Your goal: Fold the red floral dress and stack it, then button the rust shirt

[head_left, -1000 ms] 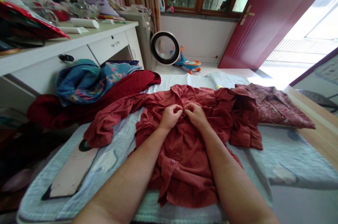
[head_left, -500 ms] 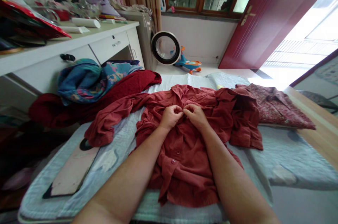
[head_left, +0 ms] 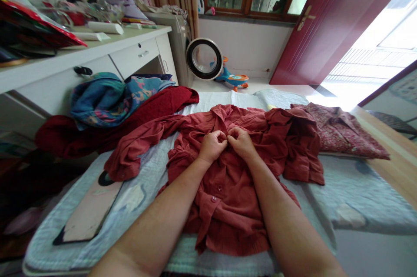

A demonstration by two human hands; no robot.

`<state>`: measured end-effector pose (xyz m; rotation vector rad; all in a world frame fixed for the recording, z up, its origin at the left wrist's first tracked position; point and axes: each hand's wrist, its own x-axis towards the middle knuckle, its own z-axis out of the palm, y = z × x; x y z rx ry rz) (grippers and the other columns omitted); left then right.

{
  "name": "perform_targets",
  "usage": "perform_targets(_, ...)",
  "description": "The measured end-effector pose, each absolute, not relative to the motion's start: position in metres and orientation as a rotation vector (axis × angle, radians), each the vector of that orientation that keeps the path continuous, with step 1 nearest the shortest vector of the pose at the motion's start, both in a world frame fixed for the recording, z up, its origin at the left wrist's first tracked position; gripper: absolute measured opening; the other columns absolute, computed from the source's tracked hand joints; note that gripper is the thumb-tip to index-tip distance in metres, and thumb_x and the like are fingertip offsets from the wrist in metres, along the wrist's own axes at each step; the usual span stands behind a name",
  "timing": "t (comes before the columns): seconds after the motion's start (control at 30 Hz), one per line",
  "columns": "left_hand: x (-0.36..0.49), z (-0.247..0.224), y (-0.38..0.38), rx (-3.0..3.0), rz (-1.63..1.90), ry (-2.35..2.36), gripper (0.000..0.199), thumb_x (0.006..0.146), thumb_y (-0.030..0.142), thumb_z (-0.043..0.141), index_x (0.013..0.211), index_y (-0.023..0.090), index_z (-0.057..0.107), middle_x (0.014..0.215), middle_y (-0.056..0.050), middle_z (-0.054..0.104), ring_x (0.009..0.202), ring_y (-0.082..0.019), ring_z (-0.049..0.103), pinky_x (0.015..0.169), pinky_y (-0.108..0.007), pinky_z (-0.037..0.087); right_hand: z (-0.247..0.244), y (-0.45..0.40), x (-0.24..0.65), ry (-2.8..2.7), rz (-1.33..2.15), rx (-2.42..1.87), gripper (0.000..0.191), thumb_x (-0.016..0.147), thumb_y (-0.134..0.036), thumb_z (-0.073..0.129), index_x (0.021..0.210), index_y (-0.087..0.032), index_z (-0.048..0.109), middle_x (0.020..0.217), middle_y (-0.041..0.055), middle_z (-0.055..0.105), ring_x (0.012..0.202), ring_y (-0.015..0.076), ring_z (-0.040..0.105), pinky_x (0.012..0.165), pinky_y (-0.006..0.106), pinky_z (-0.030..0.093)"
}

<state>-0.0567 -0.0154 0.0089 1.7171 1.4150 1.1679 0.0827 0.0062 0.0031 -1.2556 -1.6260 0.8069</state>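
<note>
A rust-red button-up shirt (head_left: 234,225) lies front up and rumpled on a padded board with a pale blue cloth cover (head_left: 146,207). Its sleeves spread out to either side. Below the collar, my left hand (head_left: 213,144) pinches the front edge of the shirt between thumb and fingers. Right beside it, my right hand (head_left: 240,142) pinches the same front placket, fingertips nearly touching those of the left. Whatever small part sits between the fingertips is hidden. Lower on the placket, two buttons show.
A folded floral shirt (head_left: 345,131) lies at the right. Dark red cloth (head_left: 169,105) and a blue patterned garment (head_left: 100,98) are heaped at the left, before a white desk (head_left: 130,51). A washing machine door (head_left: 204,58) hangs open behind.
Both hands stay at the same spot on the placket, with only slight shifts of the fingers. The shirt lies as before.
</note>
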Motion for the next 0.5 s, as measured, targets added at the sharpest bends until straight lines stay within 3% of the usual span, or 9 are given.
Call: perform_targets(0.5,-0.0563,0.0127,-0.017,1.716,1.17,1.408,0.003,0.073,0.02,0.065,0.072,0.017,0.065,0.068,-0.001,0.067,0.058,-0.013,0.056,0.059,-0.023,0.04,-0.0019,0.0092,0.0841,-1.6,0.882,-1.218,0.014,0.069,-0.024,0.053,0.083,-0.022,0.052,0.066,-0.0034,0.054,0.059,0.0135,0.047,0.056,0.025,0.038)
